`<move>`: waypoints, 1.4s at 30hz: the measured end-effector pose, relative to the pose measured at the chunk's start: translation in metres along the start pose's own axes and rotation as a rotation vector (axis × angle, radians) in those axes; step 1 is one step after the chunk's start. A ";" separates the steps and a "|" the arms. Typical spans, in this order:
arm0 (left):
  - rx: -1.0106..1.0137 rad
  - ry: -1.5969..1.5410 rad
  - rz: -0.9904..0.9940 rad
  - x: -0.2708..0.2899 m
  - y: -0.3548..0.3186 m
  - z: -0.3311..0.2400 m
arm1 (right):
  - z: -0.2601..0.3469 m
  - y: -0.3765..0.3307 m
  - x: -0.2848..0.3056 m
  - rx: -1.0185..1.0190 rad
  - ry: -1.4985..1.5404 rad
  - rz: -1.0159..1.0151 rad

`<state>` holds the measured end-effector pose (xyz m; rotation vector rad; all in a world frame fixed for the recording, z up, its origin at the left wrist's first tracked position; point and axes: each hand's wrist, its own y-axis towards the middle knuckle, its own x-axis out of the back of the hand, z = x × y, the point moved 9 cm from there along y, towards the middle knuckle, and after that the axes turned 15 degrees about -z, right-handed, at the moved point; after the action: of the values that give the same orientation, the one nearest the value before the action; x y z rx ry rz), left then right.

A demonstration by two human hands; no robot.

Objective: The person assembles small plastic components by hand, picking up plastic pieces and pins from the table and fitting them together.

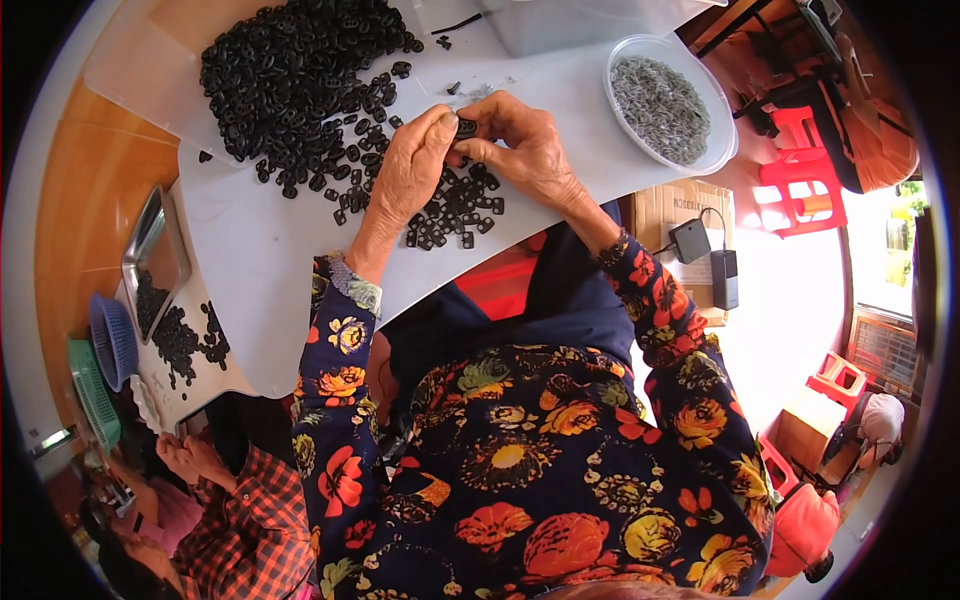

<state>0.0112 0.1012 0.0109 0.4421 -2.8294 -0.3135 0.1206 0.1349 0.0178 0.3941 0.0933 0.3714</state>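
Over the white table (pixel 250 250) both my hands meet around a small black plastic part (pixel 466 128) with holes. My left hand (pixel 415 160) pinches its left side with thumb and fingers, and my right hand (pixel 520 145) grips it from the right. Most of the part is hidden by the fingers. Just below my hands lies a cluster of small black pieces (pixel 450 212). A large heap of black oval parts with holes (pixel 290 80) spreads at the upper left. To the right stands a round clear tub (pixel 728 150) full of small greyish pieces (pixel 660 108).
A translucent bin (pixel 570 25) stands at the far edge. A cardboard box (pixel 660 215) with black adapters (pixel 690 240) is right of the table. On the left are a metal tray (pixel 180 250), a blue basket (pixel 112 340) and a co-worker in a checked shirt (pixel 260 530). Red stools (pixel 800 190) stand at right.
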 end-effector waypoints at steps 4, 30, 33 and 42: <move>-0.032 0.044 -0.006 0.002 0.000 0.002 | -0.009 0.000 -0.003 -0.042 0.043 0.006; 0.013 -0.173 -0.043 -0.005 -0.006 0.003 | -0.014 0.000 0.007 -0.143 0.074 -0.083; -0.037 -0.265 -0.049 -0.005 -0.011 -0.008 | 0.008 0.008 0.011 -0.086 0.098 -0.143; 0.105 -0.219 -0.004 0.006 -0.032 -0.001 | 0.103 0.118 0.045 0.106 -0.184 -0.438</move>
<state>0.0144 0.0689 0.0048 0.4608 -3.0701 -0.2275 0.1392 0.2163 0.1578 0.4976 0.0178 -0.1033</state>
